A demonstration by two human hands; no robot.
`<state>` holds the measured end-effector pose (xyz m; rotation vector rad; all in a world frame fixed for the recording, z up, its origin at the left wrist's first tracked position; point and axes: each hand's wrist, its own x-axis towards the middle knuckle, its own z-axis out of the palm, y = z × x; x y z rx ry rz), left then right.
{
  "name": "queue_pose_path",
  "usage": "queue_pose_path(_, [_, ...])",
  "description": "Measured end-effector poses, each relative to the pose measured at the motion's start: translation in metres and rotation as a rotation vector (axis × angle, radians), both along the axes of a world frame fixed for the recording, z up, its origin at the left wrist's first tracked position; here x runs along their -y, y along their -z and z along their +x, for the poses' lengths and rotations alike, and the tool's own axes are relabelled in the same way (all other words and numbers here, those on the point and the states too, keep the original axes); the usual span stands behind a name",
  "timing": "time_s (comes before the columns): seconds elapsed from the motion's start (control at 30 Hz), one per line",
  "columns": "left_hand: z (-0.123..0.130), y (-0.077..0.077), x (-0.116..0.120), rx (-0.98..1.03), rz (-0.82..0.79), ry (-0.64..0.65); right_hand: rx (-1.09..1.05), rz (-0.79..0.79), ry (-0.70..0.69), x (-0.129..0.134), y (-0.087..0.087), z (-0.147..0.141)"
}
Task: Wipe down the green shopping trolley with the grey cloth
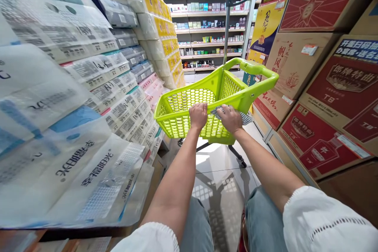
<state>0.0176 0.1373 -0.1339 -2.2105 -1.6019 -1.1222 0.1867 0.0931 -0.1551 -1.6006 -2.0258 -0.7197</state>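
Note:
A bright green plastic shopping cart (183, 126) stands right in front of me on dark legs with castors. My left hand (198, 115) is closed over the near rim of its basket. On the same rim, farther right, my right hand (229, 119) presses a grey-and-white striped cloth (246, 118) against the plastic, its fingers bent over the cloth. Part of the cloth hangs out behind that hand. The cart's green handle (271, 80) rises at the right, and no hand touches it. Through the basket's holes the floor shows.
Stacked packs in clear plastic (97, 67) line the left side, with yellow-and-white bundles (165, 27) beyond. Cardboard cartons (301, 63) are piled on the right. Shelves of small goods (206, 25) stand at the back, and a dark upright pole (227, 27) rises behind the cart.

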Motion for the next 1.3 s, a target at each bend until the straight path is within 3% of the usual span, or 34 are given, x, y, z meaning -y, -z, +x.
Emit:
queue_pose_path(0.1, [0.003,0.0,-0.002,0.008,0.009,-0.014,-0.071,-0.007,0.15,0.005,-0.003,0.023])
queue_pose_path(0.2, [0.009,0.001,-0.002,0.023,0.025,-0.034,-0.146,-0.004,0.201,0.005,-0.003,0.019])
queue_pose_path(0.37, [0.012,0.003,-0.002,0.016,0.046,-0.044,-0.152,-0.035,0.072,-0.003,0.003,-0.03])
queue_pose_path(0.47, [0.007,0.004,-0.004,0.014,0.052,-0.045,-0.051,-0.058,-0.044,-0.006,0.005,-0.042])
queue_pose_path(0.57, [0.001,0.004,-0.005,0.013,0.044,-0.028,0.004,-0.034,-0.066,-0.005,0.004,-0.023])
queue_pose_path(0.73, [0.001,0.003,-0.004,0.032,0.037,-0.019,-0.136,0.031,0.143,0.0,0.0,0.018])
queue_pose_path(0.87, [0.008,0.003,-0.002,0.053,0.033,-0.025,-0.271,0.056,0.192,0.001,0.001,0.004])
queue_pose_path(1.07, [0.005,0.003,-0.002,0.021,0.043,-0.053,-0.086,-0.083,-0.057,-0.002,0.003,-0.036])
queue_pose_path(1.17, [0.0,0.001,-0.002,0.007,0.028,-0.035,-0.025,-0.104,-0.071,-0.002,0.003,-0.026])
queue_pose_path(1.3, [-0.002,-0.002,-0.001,0.013,0.006,-0.036,-0.078,-0.089,0.057,0.002,0.003,0.006])
